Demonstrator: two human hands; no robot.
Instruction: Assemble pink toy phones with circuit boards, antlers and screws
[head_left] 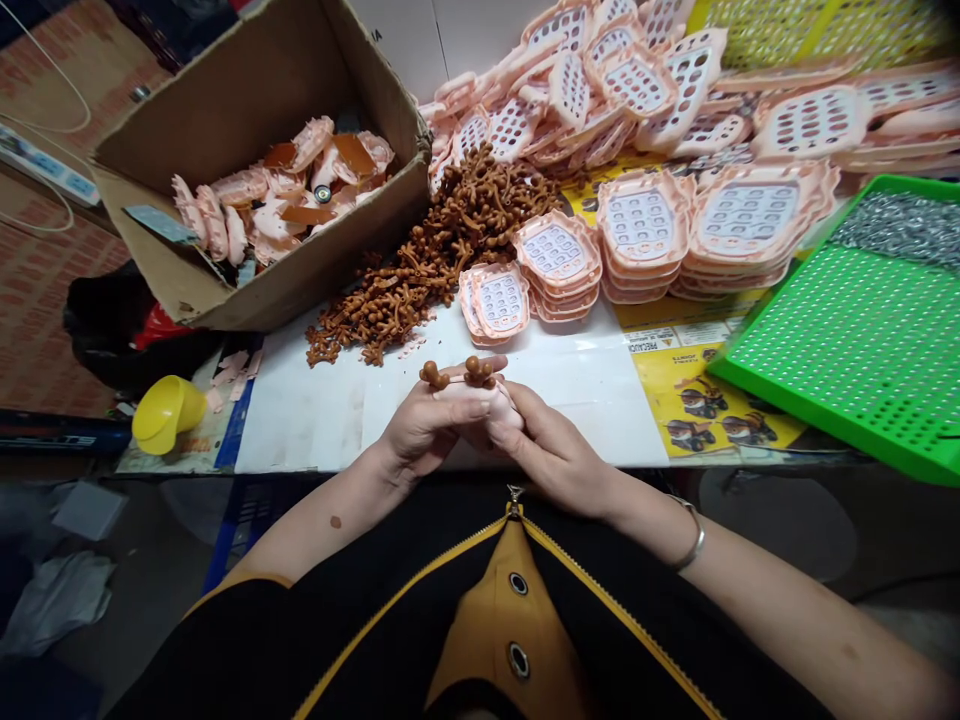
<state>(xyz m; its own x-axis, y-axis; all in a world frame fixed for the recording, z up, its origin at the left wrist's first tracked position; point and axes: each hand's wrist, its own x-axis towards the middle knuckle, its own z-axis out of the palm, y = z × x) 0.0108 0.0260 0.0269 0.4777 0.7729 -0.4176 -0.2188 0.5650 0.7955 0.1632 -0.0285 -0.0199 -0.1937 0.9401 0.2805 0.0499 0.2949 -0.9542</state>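
Note:
Close to my body, above the table's front edge, my left hand (416, 428) and my right hand (559, 450) grip one pale pink plastic shell (504, 407) between them. Brown knobbed plastic pieces (478, 372) stick up from its far edge, by the fingers of my left hand. My fingers cover much of the shell, so its underside is hidden. Just beyond my hands stands a short stack of pink panels with white keypad-like grids (501, 303). A heap of loose brown knobbed parts (420, 280) lies behind, to the left.
A cardboard box (247, 300) with pink shells is at the back left; a yellow cup (169, 412) sits below it. Taller panel stacks (637, 220) and a large pile of pink frames (637, 80) fill the back. A green tray (847, 350) with small metal pieces lies right.

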